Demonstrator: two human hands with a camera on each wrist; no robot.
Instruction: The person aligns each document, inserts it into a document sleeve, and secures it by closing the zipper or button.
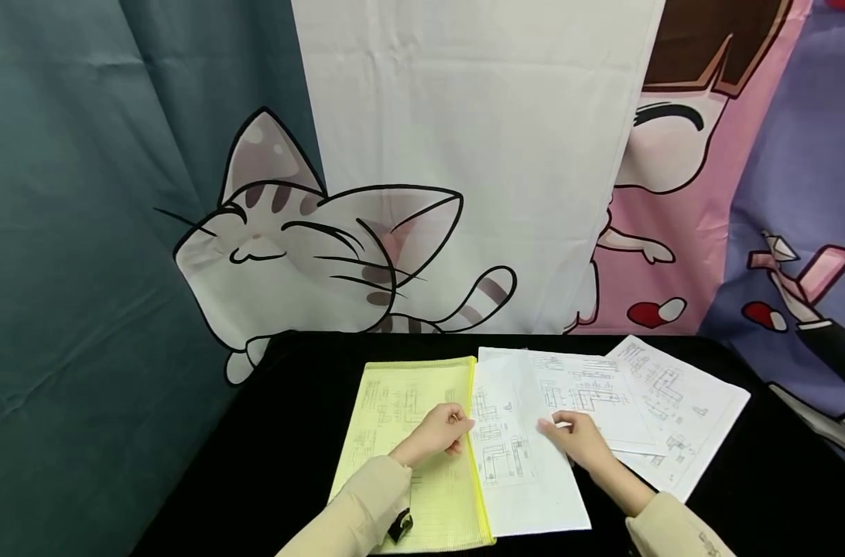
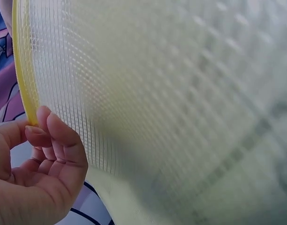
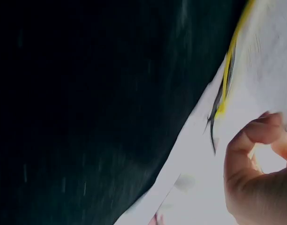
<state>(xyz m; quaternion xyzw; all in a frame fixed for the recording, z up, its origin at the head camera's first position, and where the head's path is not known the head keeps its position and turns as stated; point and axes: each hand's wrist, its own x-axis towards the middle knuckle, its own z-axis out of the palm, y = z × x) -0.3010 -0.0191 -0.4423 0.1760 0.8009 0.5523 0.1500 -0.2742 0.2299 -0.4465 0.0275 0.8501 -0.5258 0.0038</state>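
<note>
A yellow-tinted, see-through mesh file bag (image 1: 388, 433) lies on the black-covered table, with printed drawings showing through it. My left hand (image 1: 436, 429) pinches its bright yellow right edge, seen closely in the left wrist view, where thumb and fingertips meet on the yellow strip (image 2: 24, 89). Beside that edge is a white sheet of paper (image 1: 502, 495) with line drawings; whether its left side is inside the bag I cannot tell. My right hand (image 1: 579, 441) pinches the sheet near its right edge, thumb and forefinger curled together in the right wrist view.
More drawing sheets (image 1: 708, 410) lie overlapped on the right, partly under the right forearm. The black tablecloth (image 1: 255, 464) runs out on both sides. Behind the table hangs a cartoon-printed curtain (image 1: 478, 155).
</note>
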